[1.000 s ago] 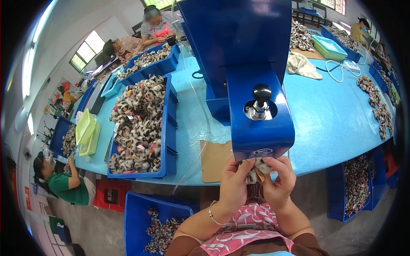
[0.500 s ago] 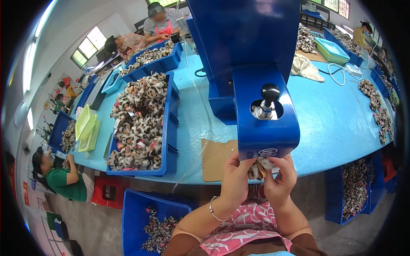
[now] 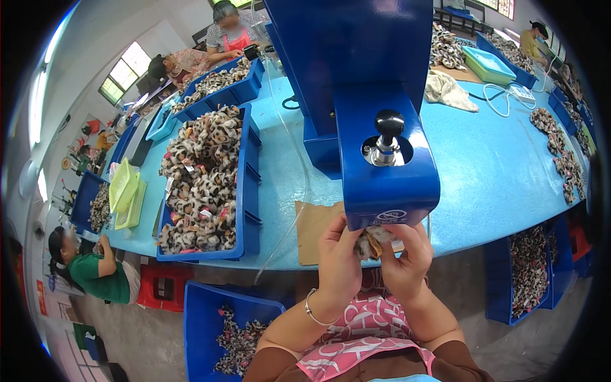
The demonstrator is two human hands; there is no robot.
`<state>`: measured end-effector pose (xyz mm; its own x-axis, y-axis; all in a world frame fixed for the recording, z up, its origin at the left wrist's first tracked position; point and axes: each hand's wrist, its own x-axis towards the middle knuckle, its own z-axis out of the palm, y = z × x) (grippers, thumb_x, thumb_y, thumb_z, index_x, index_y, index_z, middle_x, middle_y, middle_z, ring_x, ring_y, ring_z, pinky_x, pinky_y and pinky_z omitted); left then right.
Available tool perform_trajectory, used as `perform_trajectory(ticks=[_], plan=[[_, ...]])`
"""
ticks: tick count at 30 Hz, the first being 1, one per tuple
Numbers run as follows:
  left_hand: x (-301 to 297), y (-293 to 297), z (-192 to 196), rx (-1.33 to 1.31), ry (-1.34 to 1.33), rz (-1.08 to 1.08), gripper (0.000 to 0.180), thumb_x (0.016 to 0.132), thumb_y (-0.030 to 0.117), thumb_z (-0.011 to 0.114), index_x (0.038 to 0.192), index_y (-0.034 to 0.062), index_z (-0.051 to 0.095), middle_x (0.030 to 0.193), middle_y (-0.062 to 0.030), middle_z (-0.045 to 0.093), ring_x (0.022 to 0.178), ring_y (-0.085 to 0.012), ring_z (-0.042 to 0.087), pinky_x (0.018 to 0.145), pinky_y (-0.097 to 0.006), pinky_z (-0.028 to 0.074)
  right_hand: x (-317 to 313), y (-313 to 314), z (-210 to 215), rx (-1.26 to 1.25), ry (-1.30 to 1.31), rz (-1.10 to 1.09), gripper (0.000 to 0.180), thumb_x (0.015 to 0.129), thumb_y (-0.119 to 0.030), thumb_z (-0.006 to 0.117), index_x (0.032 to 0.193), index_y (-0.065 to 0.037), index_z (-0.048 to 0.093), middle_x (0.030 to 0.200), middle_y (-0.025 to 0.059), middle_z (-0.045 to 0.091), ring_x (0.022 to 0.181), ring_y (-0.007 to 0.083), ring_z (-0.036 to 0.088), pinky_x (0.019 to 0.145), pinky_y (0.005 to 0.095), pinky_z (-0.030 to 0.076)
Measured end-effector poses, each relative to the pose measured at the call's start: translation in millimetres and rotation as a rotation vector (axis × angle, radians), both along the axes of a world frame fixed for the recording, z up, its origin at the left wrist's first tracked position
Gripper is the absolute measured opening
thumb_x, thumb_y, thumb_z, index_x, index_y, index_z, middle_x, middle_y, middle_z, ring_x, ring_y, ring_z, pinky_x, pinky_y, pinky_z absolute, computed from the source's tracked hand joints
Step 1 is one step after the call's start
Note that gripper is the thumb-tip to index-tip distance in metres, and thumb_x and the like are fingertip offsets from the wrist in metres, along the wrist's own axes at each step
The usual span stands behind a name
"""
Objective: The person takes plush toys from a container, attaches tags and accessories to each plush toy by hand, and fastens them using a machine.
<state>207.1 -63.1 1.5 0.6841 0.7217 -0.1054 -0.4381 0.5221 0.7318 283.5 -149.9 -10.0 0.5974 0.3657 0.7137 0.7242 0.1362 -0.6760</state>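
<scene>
Between my two hands is a small furry piece (image 3: 372, 244), white, grey and tan, of the plush kind heaped in the bins. My left hand (image 3: 337, 254) grips its left side with bent fingers. On the other side my right hand (image 3: 407, 256) pinches it with thumb and fingers. Both hands are just under the front head of a blue machine (image 3: 389, 184), which hides the fingertips in part and whatever tool is below. A black ball knob (image 3: 389, 122) on a metal stem stands in the opening on top of the machine.
A blue bin (image 3: 249, 191) heaped with furry pieces stands left on the light-blue table (image 3: 490, 184). Beside the machine lies flat cardboard (image 3: 310, 232). Below left is another blue bin (image 3: 197, 318); further bins stand on the right. Several people sit working around the room.
The view has shifted slightly, so the machine appears a little further left and higher. My hands remain under its head, still gripping the furry piece, with the right fingers slightly rearranged.
</scene>
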Motion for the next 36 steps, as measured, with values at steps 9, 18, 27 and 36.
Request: perform_trajectory(ticks=[9,18,27,36], plan=[[-2.5,-3.8,0.1,-0.009,-0.038,0.021,0.012,0.098,0.01,0.059,0.105,0.0013,0.063,0.101,-0.0042,0.066,0.089,-0.0101,0.064,0.079,-0.025,0.052,-3.7,-1.0,3.1,0.039,-0.001,0.012,0.036,0.07,0.014,0.066,0.103,0.0,0.069,0.091,0.0154,0.066,0.078,0.0276,0.066,0.067,0.0343,0.053],[-8.5,-7.9,0.2,-0.038,-0.038,0.015,0.012,0.097,0.006,0.056,0.107,0.0015,0.062,0.102,-0.0058,0.067,0.09,-0.012,0.066,0.078,-0.026,0.054,-4.8,-6.3,4.7,-0.009,-0.013,0.03,0.038,0.07,0.013,0.067,0.105,-0.001,0.07,0.092,0.0147,0.065,0.081,0.0288,0.065,0.068,0.0357,0.053],[-9.9,-30.8,-20.0,-0.028,-0.003,-0.061,0.016,0.097,0.009,0.059,0.112,0.0026,0.061,0.103,-0.0062,0.068,0.093,-0.0132,0.065,0.081,-0.027,0.053,7.7,-36.4,-20.4,-0.021,0.091,0.099,0.038,0.072,0.01,0.068,0.108,-0.005,0.07,0.1,0.0161,0.066,0.089,0.0315,0.066,0.075,0.0366,0.054],[40.6,-106.9,-53.7,0.611,0.406,-0.331,0.026,0.093,0.012,0.065,0.115,0.0026,0.055,0.109,-0.0058,0.058,0.107,-0.0163,0.055,0.093,-0.031,0.046,108.4,-159.4,-56.9,-0.033,0.266,-0.043,0.03,0.079,0.007,0.066,0.107,-0.004,0.068,0.102,0.0109,0.068,0.09,0.0188,0.067,0.074,0.0311,0.054]])
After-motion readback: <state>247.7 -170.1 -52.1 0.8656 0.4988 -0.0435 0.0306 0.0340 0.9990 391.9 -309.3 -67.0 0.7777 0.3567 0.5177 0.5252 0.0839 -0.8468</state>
